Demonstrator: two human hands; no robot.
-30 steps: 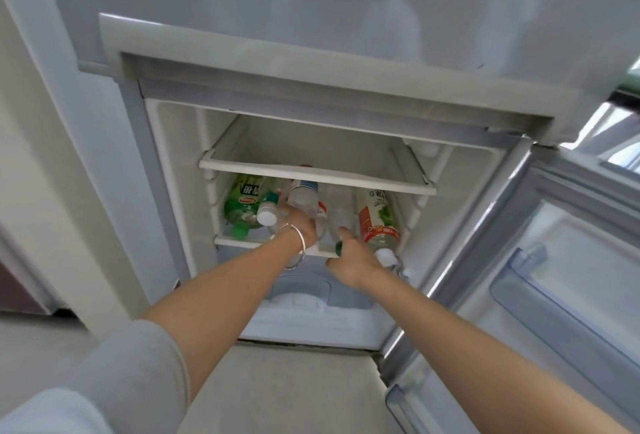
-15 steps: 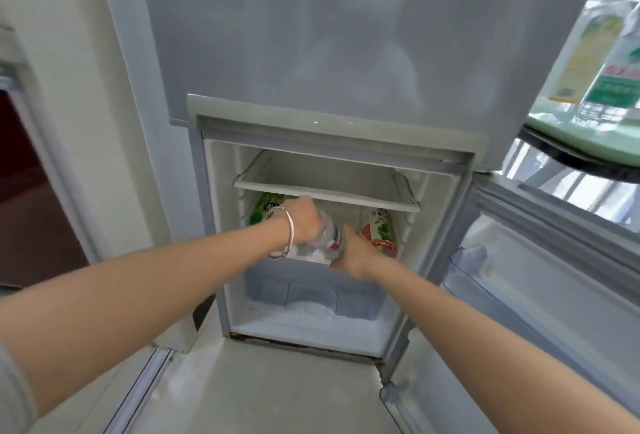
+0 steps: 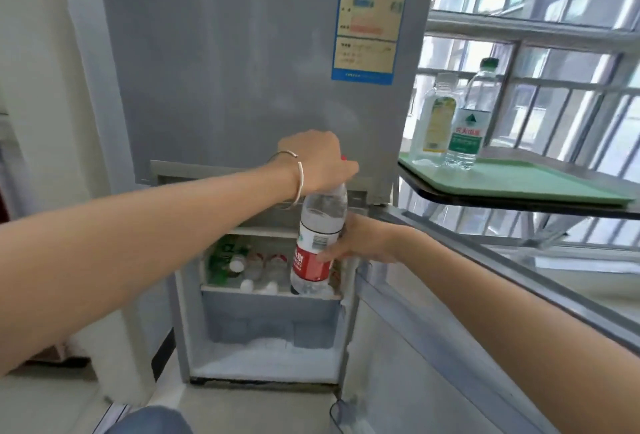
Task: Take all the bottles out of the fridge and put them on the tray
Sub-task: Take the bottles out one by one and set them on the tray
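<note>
The left hand (image 3: 317, 160), a thin metal bangle (image 3: 298, 174) on its wrist, is curled over the cap end of a clear plastic water bottle with a red label (image 3: 318, 243). The right hand (image 3: 363, 241) wraps its fingers round the bottle's waist. This two-point hold keeps the bottle upright at centre frame, just in front of the grey fridge (image 3: 242, 87), likely to steady a cold, slick surface.

At right, a flat green plastic tray (image 3: 519, 180) sits on a dark glass tabletop (image 3: 519, 204) and carries a yellow-labelled clear bottle (image 3: 434, 122) and a green-capped clear bottle (image 3: 467, 125). More bottles lie on the white fridge shelf (image 3: 270, 290), among them a green-labelled one (image 3: 221, 260). The tabletop edge juts over the open fridge door (image 3: 450, 347), so I judge the bottle must rise above it before going right.
</note>
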